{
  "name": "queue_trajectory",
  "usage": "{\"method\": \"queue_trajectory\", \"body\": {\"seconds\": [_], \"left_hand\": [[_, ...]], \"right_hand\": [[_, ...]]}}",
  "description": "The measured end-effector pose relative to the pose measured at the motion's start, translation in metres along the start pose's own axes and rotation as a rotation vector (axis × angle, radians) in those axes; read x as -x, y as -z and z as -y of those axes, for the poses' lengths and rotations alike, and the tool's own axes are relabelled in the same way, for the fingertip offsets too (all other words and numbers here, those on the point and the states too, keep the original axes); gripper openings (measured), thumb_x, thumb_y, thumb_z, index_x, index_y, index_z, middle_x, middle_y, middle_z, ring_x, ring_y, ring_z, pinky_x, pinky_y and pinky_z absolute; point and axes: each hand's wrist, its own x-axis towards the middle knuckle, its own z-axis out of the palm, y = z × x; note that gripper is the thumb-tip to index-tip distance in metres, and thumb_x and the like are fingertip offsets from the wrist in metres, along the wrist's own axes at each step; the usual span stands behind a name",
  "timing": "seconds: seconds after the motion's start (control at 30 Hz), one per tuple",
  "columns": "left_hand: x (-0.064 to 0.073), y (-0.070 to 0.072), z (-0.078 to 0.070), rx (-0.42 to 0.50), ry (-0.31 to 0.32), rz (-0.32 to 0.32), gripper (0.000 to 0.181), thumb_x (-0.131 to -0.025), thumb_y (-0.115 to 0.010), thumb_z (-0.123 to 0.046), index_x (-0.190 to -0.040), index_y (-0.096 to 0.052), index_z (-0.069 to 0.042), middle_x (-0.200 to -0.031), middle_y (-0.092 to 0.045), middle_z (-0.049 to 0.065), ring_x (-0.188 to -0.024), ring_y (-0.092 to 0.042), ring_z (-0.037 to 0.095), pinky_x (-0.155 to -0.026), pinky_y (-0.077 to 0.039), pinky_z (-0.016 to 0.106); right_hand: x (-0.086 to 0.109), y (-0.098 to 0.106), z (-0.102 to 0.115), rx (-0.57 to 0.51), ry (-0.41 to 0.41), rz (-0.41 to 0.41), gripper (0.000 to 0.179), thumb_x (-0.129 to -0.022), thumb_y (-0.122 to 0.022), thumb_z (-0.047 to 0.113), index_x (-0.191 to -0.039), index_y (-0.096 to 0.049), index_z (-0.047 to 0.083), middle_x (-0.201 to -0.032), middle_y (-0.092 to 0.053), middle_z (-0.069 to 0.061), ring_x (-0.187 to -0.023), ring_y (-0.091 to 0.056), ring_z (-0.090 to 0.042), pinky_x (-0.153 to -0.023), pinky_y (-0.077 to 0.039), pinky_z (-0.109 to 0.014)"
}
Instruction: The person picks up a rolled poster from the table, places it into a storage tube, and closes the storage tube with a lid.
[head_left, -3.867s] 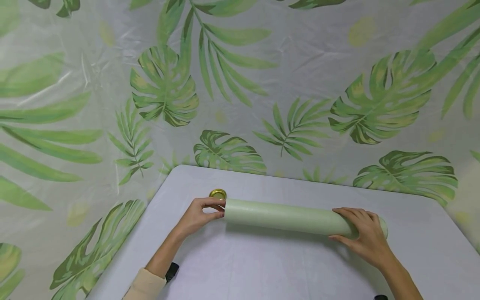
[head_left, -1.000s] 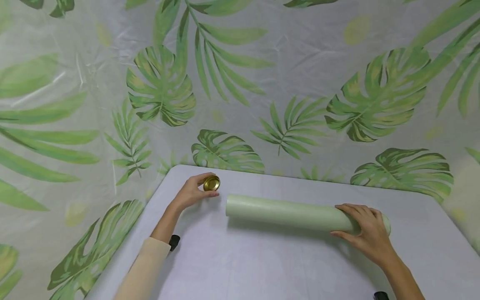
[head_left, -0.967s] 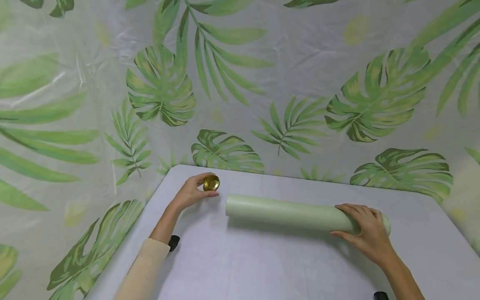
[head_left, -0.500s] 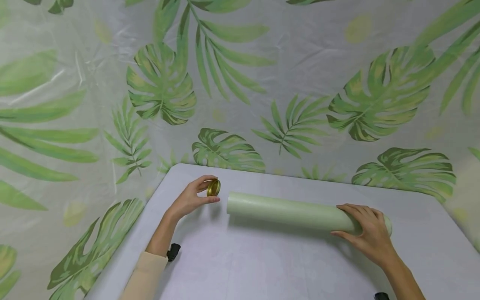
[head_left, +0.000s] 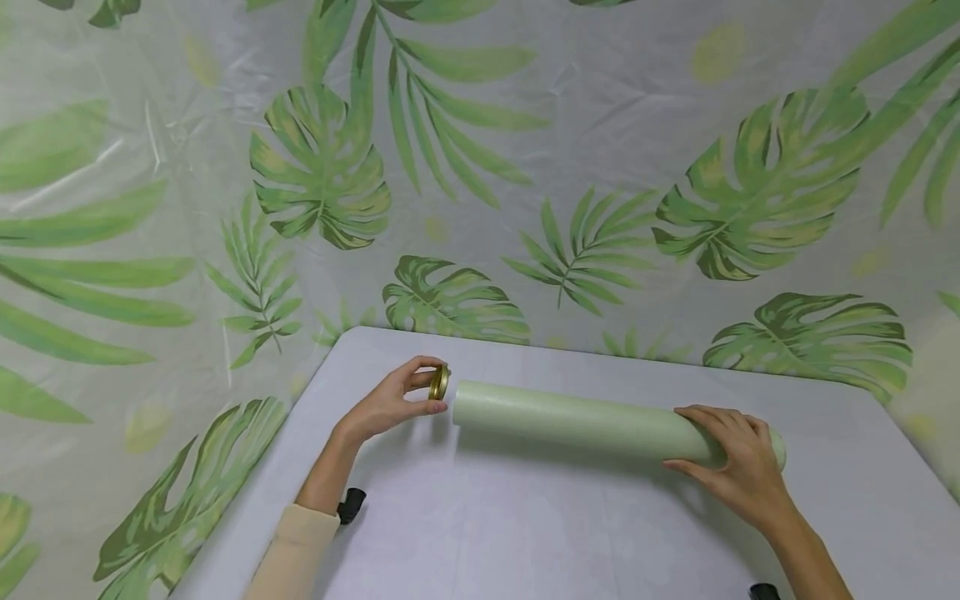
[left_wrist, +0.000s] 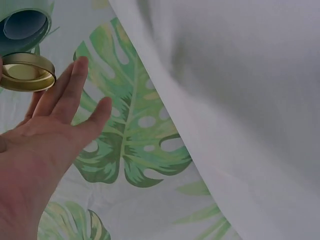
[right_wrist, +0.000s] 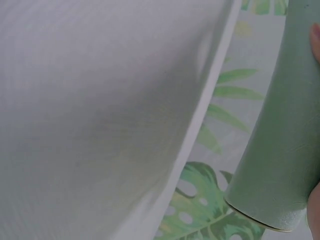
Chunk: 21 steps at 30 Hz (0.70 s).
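Observation:
My left hand (head_left: 388, 403) pinches a round gold lid (head_left: 439, 382) between thumb and fingers, its hollow side showing in the left wrist view. Just to the right is the near end of a long pale green tube (head_left: 570, 418), whose open mouth (left_wrist: 24, 26) shows close beside the lid in the left wrist view. My right hand (head_left: 731, 458) grips the tube around its right end, holding it nearly level above the table. In the right wrist view the tube's other end (right_wrist: 265, 215) has a thin gold edge, and only parts of the fingers show.
Below the hands lies a white table (head_left: 517, 525) with rounded far corners. Behind it hangs a sheet printed with green leaves (head_left: 465, 167). A black wrist camera (head_left: 351, 505) sits by the left sleeve, another (head_left: 764, 592) by the right forearm.
The left hand went from the tube's end to the gold lid, lifted it, then turned it on edge and brought it rightward to the tube's mouth. The right hand has kept its grip.

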Motion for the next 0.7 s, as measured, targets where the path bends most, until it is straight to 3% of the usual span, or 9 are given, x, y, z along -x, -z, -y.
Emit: {"method": "queue_trajectory", "body": {"seconds": [0.27, 0.7], "left_hand": [[-0.001, -0.006, -0.001, 0.029, -0.025, 0.119, 0.061, -0.094, -0.079, -0.025, -0.146, -0.049, -0.02, -0.151, -0.058, 0.011, -0.146, -0.049, 0.031, -0.114, -0.041, 0.062], [-0.003, -0.011, -0.001, 0.057, -0.079, 0.186, 0.058, -0.095, -0.077, -0.02, -0.145, -0.048, -0.019, -0.143, -0.064, 0.009, -0.141, -0.054, 0.028, -0.115, -0.035, 0.067]], "right_hand": [[0.0, 0.0, -0.002, -0.006, -0.014, 0.0, 0.084, -0.048, -0.101, 0.019, -0.127, -0.073, 0.014, -0.12, -0.072, -0.015, -0.116, -0.052, -0.003, -0.095, -0.03, -0.05], [0.001, -0.001, -0.003, -0.005, -0.008, 0.003, 0.084, -0.048, -0.101, 0.021, -0.126, -0.073, 0.013, -0.12, -0.072, -0.014, -0.116, -0.05, 0.0, -0.095, -0.029, -0.045]]}}
